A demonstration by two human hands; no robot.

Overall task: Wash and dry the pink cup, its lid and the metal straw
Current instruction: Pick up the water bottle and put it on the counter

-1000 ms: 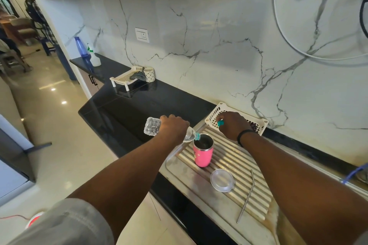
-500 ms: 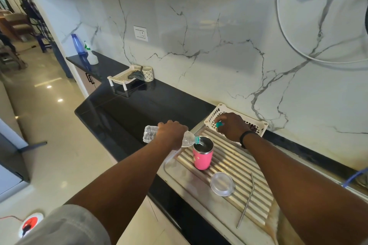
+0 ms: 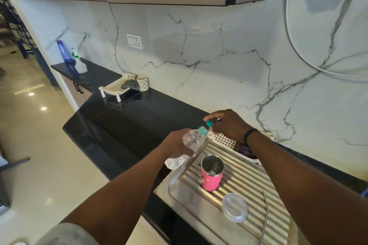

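While the left hand (image 3: 175, 145) grips the bottle (image 3: 192, 139) and the right hand (image 3: 229, 125) pinches its cap (image 3: 209, 124), the cup (image 3: 211, 174) stands on the drainboard (image 3: 249, 181) beside lid (image 3: 235, 207) and straw (image 3: 265, 217). Rinsing seems begun; recapping likely comes next.

Metal straw (image 3: 265, 219) lower end cut off by bottom edge; cup (image 3: 211, 174) contents unclear.

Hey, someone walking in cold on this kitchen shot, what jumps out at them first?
Probably the pink cup, standing open and upright on the ribbed steel drainboard. Just above it the left hand grips a clear plastic bottle with its mouth up, while the right hand pinches the teal cap beside the neck. The clear lid and metal straw lie nearer on the drainboard.
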